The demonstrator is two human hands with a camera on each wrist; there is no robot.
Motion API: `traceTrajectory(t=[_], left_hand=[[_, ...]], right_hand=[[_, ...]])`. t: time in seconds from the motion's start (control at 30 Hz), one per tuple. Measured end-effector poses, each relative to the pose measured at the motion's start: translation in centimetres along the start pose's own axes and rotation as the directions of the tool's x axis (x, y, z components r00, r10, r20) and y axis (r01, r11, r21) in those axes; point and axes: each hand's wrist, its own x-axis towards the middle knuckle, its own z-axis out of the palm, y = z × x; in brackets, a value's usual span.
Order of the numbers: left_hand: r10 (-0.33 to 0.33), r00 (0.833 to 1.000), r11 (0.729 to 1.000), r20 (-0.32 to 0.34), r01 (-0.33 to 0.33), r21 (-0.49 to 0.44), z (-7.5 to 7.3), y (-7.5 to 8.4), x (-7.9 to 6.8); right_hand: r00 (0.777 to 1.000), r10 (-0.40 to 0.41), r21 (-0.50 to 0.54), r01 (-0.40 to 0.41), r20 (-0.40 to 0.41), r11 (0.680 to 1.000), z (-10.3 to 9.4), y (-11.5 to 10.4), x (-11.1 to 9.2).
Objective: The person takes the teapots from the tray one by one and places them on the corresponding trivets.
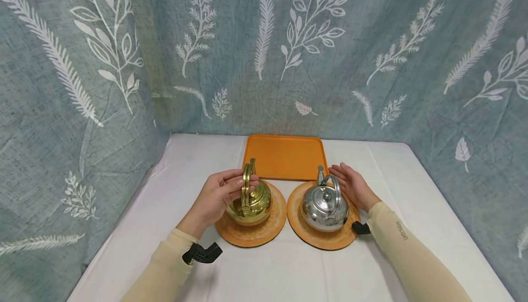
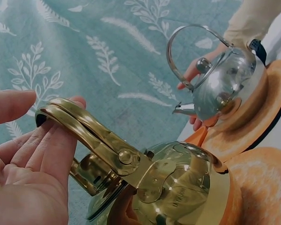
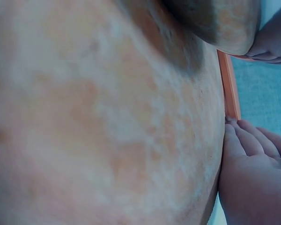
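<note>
A gold kettle (image 1: 261,208) with a tall hoop handle is over the left round mat (image 1: 247,240). My left hand (image 1: 218,194) is at that handle (image 2: 91,133), its fingers extended under the hoop. In the left wrist view the thumb (image 2: 11,107) stands off from the metal. A silver kettle (image 1: 323,212) sits on the right round mat (image 1: 326,242), its spout pointing to the back. My right hand (image 1: 352,185) is beside the silver kettle, fingers extended and palm facing it, holding nothing. The right wrist view shows these fingers (image 3: 253,140) at the mat's edge.
Behind the kettles an orange rectangular tray (image 1: 284,155) lies on the white-covered table (image 1: 255,277). The two round mats lie side by side. Blue-green curtains (image 1: 239,54) with white leaf prints stand at the back and both sides. Each wrist carries a black strap device (image 1: 202,253).
</note>
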Motion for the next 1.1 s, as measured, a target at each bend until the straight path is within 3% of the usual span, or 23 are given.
traceTrajectory(t=[0.63, 0.9, 1.1], left_hand=[[-0.004, 1.0, 1.0, -0.002, 0.004, 0.002, -0.08, -0.03, -0.37], [-0.053, 0.998, 0.998, -0.039, 0.054, 0.034, -0.25, -0.13, -0.9], [-0.042, 0.992, 0.994, -0.118, 0.054, 0.096, -0.7, 0.51, -0.92]], right_hand=[[1.0, 0.015, 0.015, -0.015, -0.02, 1.0, 0.41, 0.15, -0.28], [0.999, 0.031, 0.022, -0.031, -0.015, 0.999, 0.43, 0.54, -0.63], [1.0, 0.017, 0.016, -0.017, -0.021, 1.0, 0.57, 0.0, -0.4]])
